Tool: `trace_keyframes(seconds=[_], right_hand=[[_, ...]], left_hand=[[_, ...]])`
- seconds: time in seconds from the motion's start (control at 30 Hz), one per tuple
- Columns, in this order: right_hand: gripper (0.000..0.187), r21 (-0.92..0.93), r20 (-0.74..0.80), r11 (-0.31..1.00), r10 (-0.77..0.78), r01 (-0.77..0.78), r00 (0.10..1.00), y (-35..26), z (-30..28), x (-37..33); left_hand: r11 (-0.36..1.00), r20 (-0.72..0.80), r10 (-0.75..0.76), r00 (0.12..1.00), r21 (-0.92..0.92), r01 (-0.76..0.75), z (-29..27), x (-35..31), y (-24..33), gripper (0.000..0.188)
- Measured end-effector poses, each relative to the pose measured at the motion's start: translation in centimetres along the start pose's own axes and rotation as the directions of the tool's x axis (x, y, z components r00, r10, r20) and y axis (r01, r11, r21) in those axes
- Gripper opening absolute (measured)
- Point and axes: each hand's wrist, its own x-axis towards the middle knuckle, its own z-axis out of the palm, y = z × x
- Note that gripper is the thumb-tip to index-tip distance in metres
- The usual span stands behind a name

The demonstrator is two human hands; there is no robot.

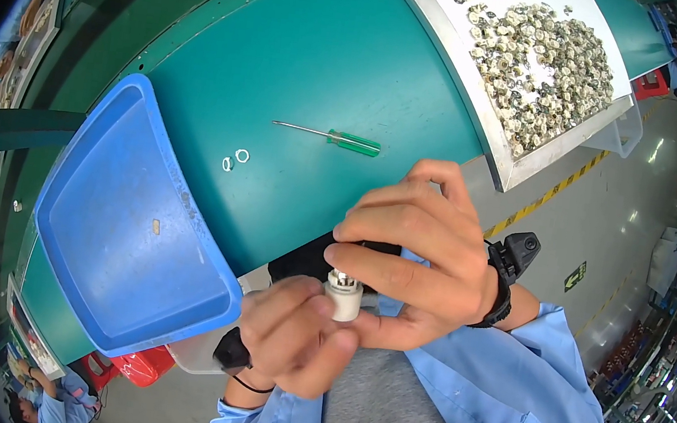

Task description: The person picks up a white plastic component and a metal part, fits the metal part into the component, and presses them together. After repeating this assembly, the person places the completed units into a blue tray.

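Note:
A small white cylindrical part with a metal piece in its top, which looks like a lamp socket [343,298], is held between my two hands in front of my chest. My left hand [290,332] is closed around its left side, with the fingers curled in and the thumb low. Over its top reaches the index finger of my right hand [417,259], while the right thumb presses near its lower right side. On the green table beyond lies a screwdriver [354,142] with a green handle. Two thin white rings [242,156] lie to its left.
A blue tray [174,310] with a small tan scrap inside stands at the left. At the far right, a metal-edged white tray [474,101] holds a heap of small cream and metal parts [541,76]. Another person [65,406] sits at the lower left.

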Motion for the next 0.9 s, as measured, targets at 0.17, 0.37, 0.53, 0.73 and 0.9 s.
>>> trace_keyframes(seconds=[0.17,0.37,0.53,0.73,0.9], right_hand=[[0.026,-0.004,-0.023,0.997,-0.075,0.075,0.997,0.6,0.5,-0.2],[0.023,-0.1,0.016,0.991,-0.089,0.09,0.996,0.1,0.3,0.1],[0.016,-0.117,0.05,0.981,-0.152,0.157,0.987,0.1,-0.3,0.5],[0.013,-0.135,-0.021,0.965,-0.229,0.224,0.973,0.4,0.0,-0.7],[0.017,-0.053,0.025,0.989,-0.134,0.135,0.991,0.8,0.0,-1.4]], left_hand=[[0.375,0.247,-0.725,0.643,-0.641,0.669,-0.6,0.8,2.0,0.026],[0.048,0.59,-0.658,0.468,-0.588,0.808,-1.5,1.0,2.1,0.039],[0.157,0.518,-0.708,0.479,-0.547,0.823,-1.1,0.9,3.4,0.04],[-0.033,0.467,-0.811,0.353,-0.638,0.769,0.0,1.0,5.4,0.044],[-0.128,0.557,-0.761,0.332,-0.631,0.765,0.1,0.5,5.1,0.046]])
